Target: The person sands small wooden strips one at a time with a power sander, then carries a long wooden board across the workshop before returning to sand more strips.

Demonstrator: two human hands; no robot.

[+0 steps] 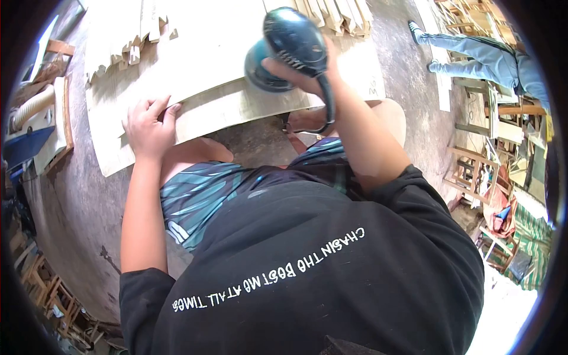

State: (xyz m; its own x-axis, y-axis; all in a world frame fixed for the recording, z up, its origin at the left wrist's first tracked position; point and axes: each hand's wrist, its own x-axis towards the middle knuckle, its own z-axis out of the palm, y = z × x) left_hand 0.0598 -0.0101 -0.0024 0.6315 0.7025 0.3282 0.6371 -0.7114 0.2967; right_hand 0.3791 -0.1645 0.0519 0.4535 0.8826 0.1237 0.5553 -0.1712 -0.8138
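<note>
In the head view a dark teal-and-black electric sander [294, 40] is gripped by my right hand [307, 80], its cable running down past my wrist. The sander's round base overlaps a long, pale wooden plank [236, 104] lying along the near edge of a large board [207, 53]. My left hand [151, 127] holds the plank's left end, fingers bent over it and thumb apart. Below the plank's edge, my knees and one foot [306, 120] show.
Stacks of pale wooden strips [127, 32] lie on the board's far left, with more strips [337, 15] at its far right. A person in light jeans [479, 56] stands at right near wooden frames [473, 171]. A ribbed hose [35, 109] is at left.
</note>
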